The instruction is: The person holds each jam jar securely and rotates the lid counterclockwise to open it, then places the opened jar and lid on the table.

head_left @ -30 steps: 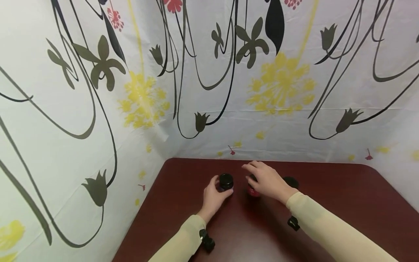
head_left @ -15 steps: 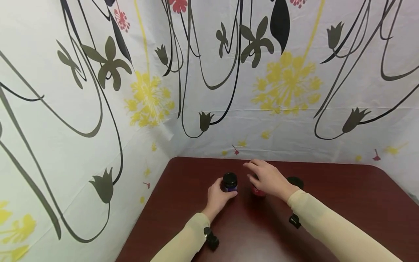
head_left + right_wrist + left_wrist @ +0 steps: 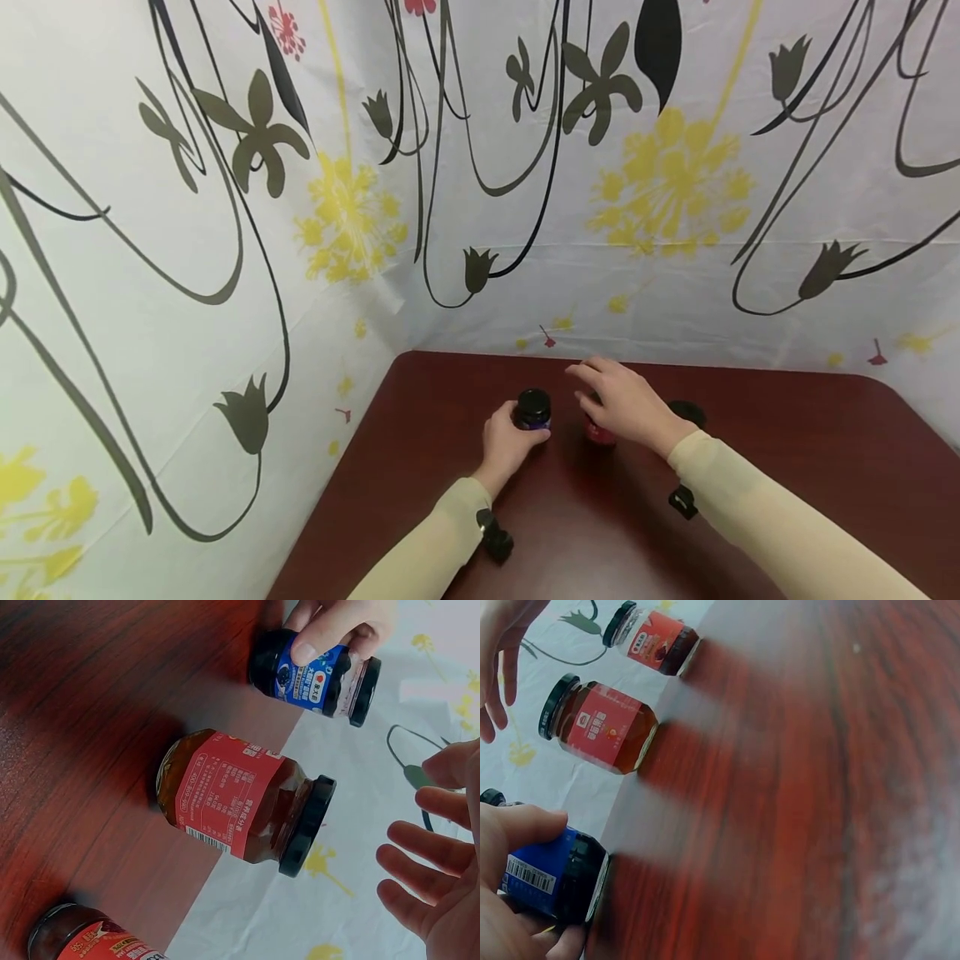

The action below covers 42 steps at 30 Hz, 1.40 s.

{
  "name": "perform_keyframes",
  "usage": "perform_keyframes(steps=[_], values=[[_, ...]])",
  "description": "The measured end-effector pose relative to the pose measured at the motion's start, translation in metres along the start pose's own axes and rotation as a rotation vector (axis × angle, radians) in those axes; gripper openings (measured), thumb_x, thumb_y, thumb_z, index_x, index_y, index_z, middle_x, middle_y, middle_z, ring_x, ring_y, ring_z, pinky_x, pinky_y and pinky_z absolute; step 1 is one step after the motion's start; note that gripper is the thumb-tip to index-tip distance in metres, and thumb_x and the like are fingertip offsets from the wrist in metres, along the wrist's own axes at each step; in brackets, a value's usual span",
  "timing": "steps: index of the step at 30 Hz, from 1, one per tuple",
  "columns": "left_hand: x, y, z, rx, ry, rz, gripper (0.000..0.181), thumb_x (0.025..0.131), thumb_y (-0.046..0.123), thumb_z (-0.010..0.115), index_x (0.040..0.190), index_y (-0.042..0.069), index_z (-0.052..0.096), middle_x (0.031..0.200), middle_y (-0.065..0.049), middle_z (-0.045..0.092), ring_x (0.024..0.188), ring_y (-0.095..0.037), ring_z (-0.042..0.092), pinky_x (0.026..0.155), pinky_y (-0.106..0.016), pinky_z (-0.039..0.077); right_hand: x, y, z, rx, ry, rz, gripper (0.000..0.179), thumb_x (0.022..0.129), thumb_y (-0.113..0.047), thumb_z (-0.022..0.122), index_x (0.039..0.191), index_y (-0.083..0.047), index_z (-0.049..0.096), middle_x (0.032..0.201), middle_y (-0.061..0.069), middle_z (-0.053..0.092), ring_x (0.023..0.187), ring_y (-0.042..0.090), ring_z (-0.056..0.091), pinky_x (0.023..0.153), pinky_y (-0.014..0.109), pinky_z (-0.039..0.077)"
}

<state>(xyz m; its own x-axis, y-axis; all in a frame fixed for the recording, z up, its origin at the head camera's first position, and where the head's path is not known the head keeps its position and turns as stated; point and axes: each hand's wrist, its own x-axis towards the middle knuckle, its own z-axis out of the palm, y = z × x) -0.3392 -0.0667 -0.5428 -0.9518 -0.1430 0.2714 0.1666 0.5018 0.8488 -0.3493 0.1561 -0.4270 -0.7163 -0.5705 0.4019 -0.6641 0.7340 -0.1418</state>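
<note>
My left hand [image 3: 508, 446] grips a small jar [image 3: 534, 407] with a black lid and blue label. In the right wrist view the thumb lies across the blue label [image 3: 306, 679], and the jar stands upright on the table. To its right is a larger jar [image 3: 604, 729] of amber contents, with a red label and dark lid. My right hand [image 3: 633, 407] hovers just above that jar, fingers spread and slightly bent. The right wrist view shows a gap between those fingers [image 3: 412, 859] and the black lid [image 3: 307, 825]. Nothing is in the right hand.
A third jar [image 3: 656, 639] with an orange-red label stands further right, mostly hidden behind my right wrist in the head view. The dark red wooden table [image 3: 810, 467] ends at a white flower-printed cloth [image 3: 660, 317] at the back and left.
My left hand has closed in round the blue-labelled jar, from a looser hold around it. My right hand stays above the red-labelled jar. The head view has shifted slightly.
</note>
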Motion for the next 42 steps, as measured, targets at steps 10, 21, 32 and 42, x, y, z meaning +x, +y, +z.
perform_keyframes(steps=[10, 21, 32, 42], values=[[0.000, 0.007, -0.005, -0.004, 0.041, -0.034, 0.054, 0.070, 0.034, 0.093, 0.115, 0.018, 0.069, 0.103, 0.005, 0.072, 0.099, -0.015, 0.066, 0.091, -0.044, 0.050, 0.001, 0.003, -0.001, 0.006, 0.011, -0.001, 0.042, 0.097, -0.030, 0.067, 0.137, -0.019, 0.060, 0.124, 0.002, 0.061, 0.102, 0.019, 0.063, 0.077, 0.043, 0.055], [-0.007, 0.024, -0.023, -0.041, 0.064, 0.024, 0.056, 0.071, 0.039, 0.092, 0.119, 0.024, 0.069, 0.106, 0.009, 0.072, 0.100, -0.012, 0.066, 0.091, -0.043, 0.051, 0.005, -0.008, -0.002, 0.034, 0.033, -0.018, 0.047, 0.098, -0.031, 0.065, 0.143, -0.020, 0.056, 0.124, 0.003, 0.061, 0.100, 0.019, 0.063, 0.077, 0.042, 0.054], [-0.013, 0.040, -0.027, -0.042, 0.049, 0.056, 0.062, 0.074, 0.035, 0.090, 0.129, 0.019, 0.067, 0.116, 0.002, 0.069, 0.105, -0.017, 0.065, 0.092, -0.044, 0.052, 0.003, -0.015, -0.010, 0.129, 0.034, -0.007, 0.047, 0.099, -0.031, 0.065, 0.144, -0.023, 0.055, 0.133, 0.001, 0.058, 0.107, 0.021, 0.064, 0.086, 0.047, 0.054], [-0.019, 0.047, -0.030, -0.041, 0.019, 0.080, 0.061, 0.075, 0.040, 0.089, 0.129, 0.021, 0.067, 0.113, 0.005, 0.066, 0.104, -0.017, 0.063, 0.090, -0.043, 0.053, -0.004, -0.018, -0.009, 0.187, -0.013, 0.050, 0.050, 0.101, -0.050, 0.055, 0.147, -0.029, 0.051, 0.138, -0.003, 0.055, 0.114, 0.019, 0.062, 0.093, 0.048, 0.051]])
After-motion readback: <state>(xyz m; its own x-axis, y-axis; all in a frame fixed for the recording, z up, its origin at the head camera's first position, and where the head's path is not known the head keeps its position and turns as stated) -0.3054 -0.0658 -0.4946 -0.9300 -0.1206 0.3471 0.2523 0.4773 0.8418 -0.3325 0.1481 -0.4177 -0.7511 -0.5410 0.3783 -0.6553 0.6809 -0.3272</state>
